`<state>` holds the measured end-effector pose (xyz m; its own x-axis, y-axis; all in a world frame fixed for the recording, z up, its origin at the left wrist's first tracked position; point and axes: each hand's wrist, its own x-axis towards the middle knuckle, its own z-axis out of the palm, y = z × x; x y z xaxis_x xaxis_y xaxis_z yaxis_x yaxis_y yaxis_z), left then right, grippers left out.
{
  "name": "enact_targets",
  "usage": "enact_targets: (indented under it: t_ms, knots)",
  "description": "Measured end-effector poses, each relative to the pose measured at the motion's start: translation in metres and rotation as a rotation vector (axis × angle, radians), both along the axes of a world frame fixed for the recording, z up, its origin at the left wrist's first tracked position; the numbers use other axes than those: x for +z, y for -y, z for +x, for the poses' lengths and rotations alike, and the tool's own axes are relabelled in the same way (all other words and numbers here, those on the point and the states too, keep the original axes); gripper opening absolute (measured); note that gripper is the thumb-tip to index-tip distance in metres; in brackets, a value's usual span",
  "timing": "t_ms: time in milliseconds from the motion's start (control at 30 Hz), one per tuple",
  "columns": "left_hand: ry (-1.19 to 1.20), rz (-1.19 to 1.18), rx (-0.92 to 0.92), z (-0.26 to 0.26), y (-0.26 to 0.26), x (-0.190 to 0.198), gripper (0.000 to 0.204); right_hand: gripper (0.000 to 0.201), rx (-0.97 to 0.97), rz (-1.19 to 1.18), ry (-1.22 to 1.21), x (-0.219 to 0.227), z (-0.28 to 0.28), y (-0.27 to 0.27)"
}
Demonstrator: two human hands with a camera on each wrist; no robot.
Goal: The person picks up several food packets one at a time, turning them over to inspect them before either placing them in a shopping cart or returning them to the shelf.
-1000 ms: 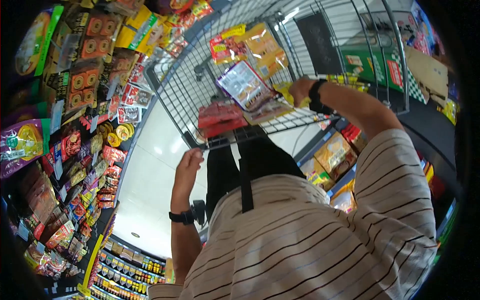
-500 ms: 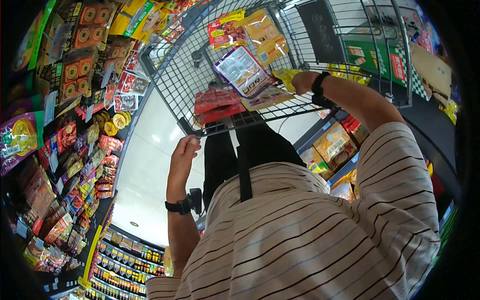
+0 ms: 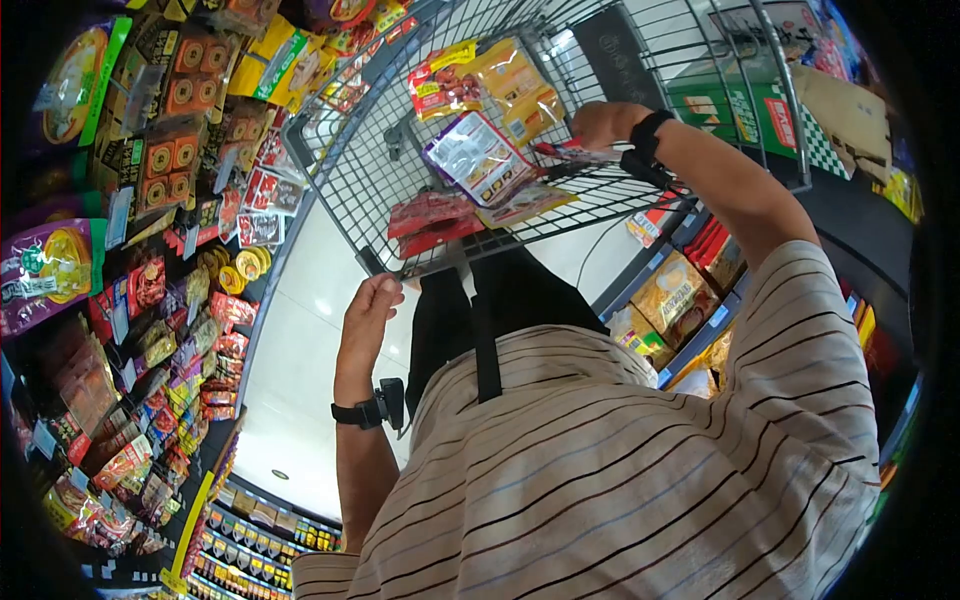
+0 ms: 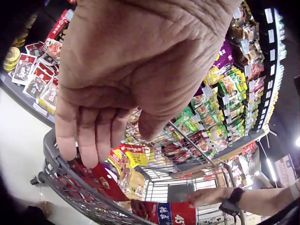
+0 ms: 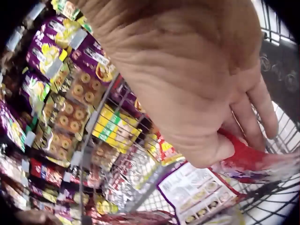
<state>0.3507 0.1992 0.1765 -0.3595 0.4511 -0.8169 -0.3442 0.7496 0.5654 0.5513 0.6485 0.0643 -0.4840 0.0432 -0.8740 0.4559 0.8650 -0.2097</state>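
A wire shopping cart (image 3: 357,214) holds several food packs. My right hand (image 3: 607,125), over its right part, pinches a red pack (image 3: 580,152) between thumb and fingers; the right wrist view shows the same red pack (image 5: 255,164) up close. A white and purple pack (image 3: 481,160) lies left of it, beside a yellow pack (image 3: 519,95) and a red-yellow pack (image 3: 443,83). Red packs (image 3: 430,222) lie at the near corner. My left hand (image 3: 372,302) is at that corner of the cart; the left wrist view shows its fingers (image 4: 89,136) relaxed, holding nothing, over the rim.
Shelves of hanging snack packs (image 3: 165,300) line the left side. Right of the cart are a green box (image 3: 725,108) and a lower shelf with yellow packs (image 3: 668,292). Pale floor (image 3: 290,380) shows between the left shelves and my body.
The yellow pack that was in my right hand is gone from it, and the hand now grips a red pack, slightly higher in view. My left hand stays near the cart corner.
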Motion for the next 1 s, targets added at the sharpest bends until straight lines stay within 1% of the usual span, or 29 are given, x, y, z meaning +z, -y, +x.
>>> enact_targets:
  t_ms: [67,100,167,200,233,333,367,400,433,467,500,600,633,733,767,867,900,1000]
  knots:
    - [0.0,0.05,-0.015,-0.001,-0.003,0.003,0.046,0.037,-0.173,-0.05,0.001,0.049,-0.018,0.002]
    - [-0.012,0.075,-0.04,-0.003,-0.005,0.005,0.045,0.038,-0.278,-0.07,-0.086,0.064,-0.019,0.005]
    - [-0.041,0.125,-0.087,-0.006,-0.013,0.011,0.043,0.034,-0.388,-0.175,-0.159,0.106,-0.027,0.014]
    - [-0.101,0.165,-0.133,-0.009,-0.017,0.014,0.042,0.032,-0.438,-0.228,-0.2,0.133,-0.032,0.021]
    - [-0.162,0.203,-0.178,-0.013,-0.022,0.018,0.041,0.021,-0.504,-0.377,-0.279,0.169,-0.037,0.033]
    - [-0.359,0.328,-0.28,-0.028,-0.036,0.041,0.04,0.015,-0.446,-0.387,-0.396,0.224,-0.049,0.054]
    - [-0.434,0.399,-0.283,-0.034,-0.039,0.05,0.042,0.015,-0.443,-0.446,-0.432,0.245,-0.054,0.066]
    - [-0.509,0.469,-0.286,-0.038,-0.044,0.064,0.045,0.015,-0.396,-0.404,-0.455,0.27,-0.06,0.081]
    - [-0.664,0.51,-0.332,-0.04,-0.048,0.081,0.049,0.015,-0.347,-0.363,-0.479,0.293,-0.064,0.096]
    - [-0.816,0.545,-0.374,-0.043,-0.049,0.104,0.053,0.015,-0.297,-0.322,-0.498,0.311,-0.071,0.111]
    - [-0.86,0.595,-0.401,-0.042,-0.05,0.135,0.061,0.014,-0.253,-0.369,-0.526,0.32,-0.078,0.123]
    - [-1.141,0.791,-0.51,-0.051,-0.034,0.16,0.066,0.015,-0.122,-0.353,-0.566,0.369,-0.097,0.179]
    - [-1.11,0.797,-0.523,-0.054,-0.024,0.164,0.068,0.014,-0.014,-0.323,-0.594,0.38,-0.106,0.194]
    - [-0.953,0.742,-0.54,-0.057,0.017,0.169,0.068,0.015,0.041,-0.391,-0.594,0.404,-0.118,0.251]
    - [-0.906,0.732,-0.524,-0.057,0.035,0.165,0.056,0.016,0.106,-0.4,-0.551,0.413,-0.125,0.267]
    - [-0.765,0.747,-0.571,-0.062,0.086,0.151,0.04,0.017,0.122,-0.399,-0.582,0.414,-0.135,0.307]
    - [-0.794,0.782,-0.514,-0.055,0.102,0.155,0.027,0.018,0.113,-0.406,-0.597,0.412,-0.136,0.318]
    - [-0.33,0.569,-0.334,-0.047,0.152,0.173,0.025,0.02,0.125,-0.381,-0.663,0.41,-0.145,0.35]
